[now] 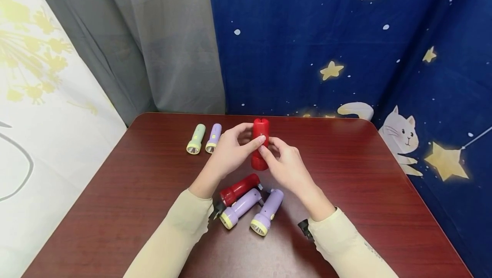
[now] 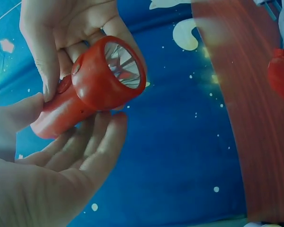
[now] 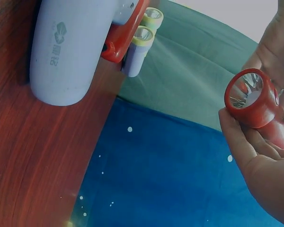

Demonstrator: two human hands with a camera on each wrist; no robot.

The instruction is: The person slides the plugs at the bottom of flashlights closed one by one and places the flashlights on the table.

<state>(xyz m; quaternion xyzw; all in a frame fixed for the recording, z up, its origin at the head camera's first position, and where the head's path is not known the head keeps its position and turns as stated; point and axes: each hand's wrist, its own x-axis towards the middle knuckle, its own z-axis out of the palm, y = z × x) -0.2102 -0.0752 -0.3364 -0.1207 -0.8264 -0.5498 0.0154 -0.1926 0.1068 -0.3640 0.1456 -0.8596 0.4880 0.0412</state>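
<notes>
Both hands hold one red flashlight (image 1: 261,128) above the table. My left hand (image 1: 229,150) grips it from the left, thumb laid along the body. From the other side my right hand (image 1: 286,162) holds it, its thumb near the left thumb. In the left wrist view the flashlight's wide head (image 2: 102,87) shows a shiny reflector (image 2: 125,66), and fingers lie under the body. The right wrist view shows the same flashlight head (image 3: 255,116) between the hands. Below them on the table lie a second red flashlight (image 1: 239,190) and two purple flashlights with yellow rims (image 1: 242,207).
Farther back on the left, a green flashlight (image 1: 197,138) and a small purple flashlight (image 1: 214,136) lie side by side. The dark red wooden table (image 1: 346,162) ends at a blue star-patterned curtain (image 1: 292,47) and a grey curtain (image 1: 180,43).
</notes>
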